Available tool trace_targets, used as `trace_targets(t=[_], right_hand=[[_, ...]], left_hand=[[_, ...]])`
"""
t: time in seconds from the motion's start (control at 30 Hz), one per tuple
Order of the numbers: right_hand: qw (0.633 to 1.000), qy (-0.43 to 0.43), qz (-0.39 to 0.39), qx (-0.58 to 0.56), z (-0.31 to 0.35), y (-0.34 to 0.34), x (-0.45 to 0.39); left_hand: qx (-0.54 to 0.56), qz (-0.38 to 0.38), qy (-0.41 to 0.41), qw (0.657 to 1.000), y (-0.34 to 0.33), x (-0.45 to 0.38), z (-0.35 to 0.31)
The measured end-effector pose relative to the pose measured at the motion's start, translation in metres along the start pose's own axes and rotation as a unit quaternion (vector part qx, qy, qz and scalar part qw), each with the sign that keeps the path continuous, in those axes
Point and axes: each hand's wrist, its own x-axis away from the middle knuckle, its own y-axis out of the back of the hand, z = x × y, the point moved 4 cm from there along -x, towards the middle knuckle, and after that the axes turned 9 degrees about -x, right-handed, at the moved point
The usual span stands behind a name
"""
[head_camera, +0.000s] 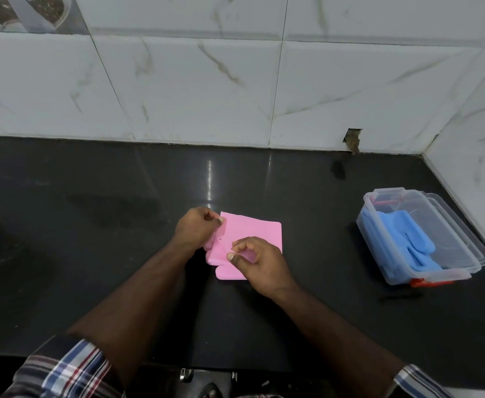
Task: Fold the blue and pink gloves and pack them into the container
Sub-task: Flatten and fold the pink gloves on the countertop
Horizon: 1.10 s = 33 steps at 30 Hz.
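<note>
Pinching the folded pink rubber glove (251, 239) at its left edge with my left hand (196, 228), I press my right hand (260, 261) on its near corner, thumb and forefinger closed on it. It lies on the black countertop (92, 239). Blue rubber gloves (399, 242) sit inside the clear plastic container (421, 275) at right.

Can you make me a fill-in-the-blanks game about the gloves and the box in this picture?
1. Both hands are on the ____ glove.
2. The blue glove lies inside the clear ____.
3. The container sits to the ____ of the right hand.
4. The left hand pinches the glove's ____ edge.

Missing words: pink; container; right; left
</note>
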Motion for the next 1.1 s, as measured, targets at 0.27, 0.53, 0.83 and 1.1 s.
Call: trace_targets(t=[0.27, 0.53, 0.83, 1.1], right_hand=[[0.992, -0.057, -0.055, -0.103, 0.009, 0.024, -0.004], [0.875, -0.145, -0.207, -0.413, 0.022, 0.108, 0.007], [0.888, -0.300, -0.305, -0.166, -0.053, 0.179, 0.059], [0.958, -0.077, -0.143, 0.236, -0.039, 0.138, 0.067]], left_hand=[[0.169, 0.076, -0.003, 0.983, 0.000, 0.005, -0.045], [0.333, 0.240, -0.015, 0.912, -0.042, 0.030, -0.142], [-0.107, 0.127, -0.222, 0.961, -0.094, 0.026, -0.130], [-0.182, -0.025, -0.182, 0.966, -0.053, 0.006, -0.058]])
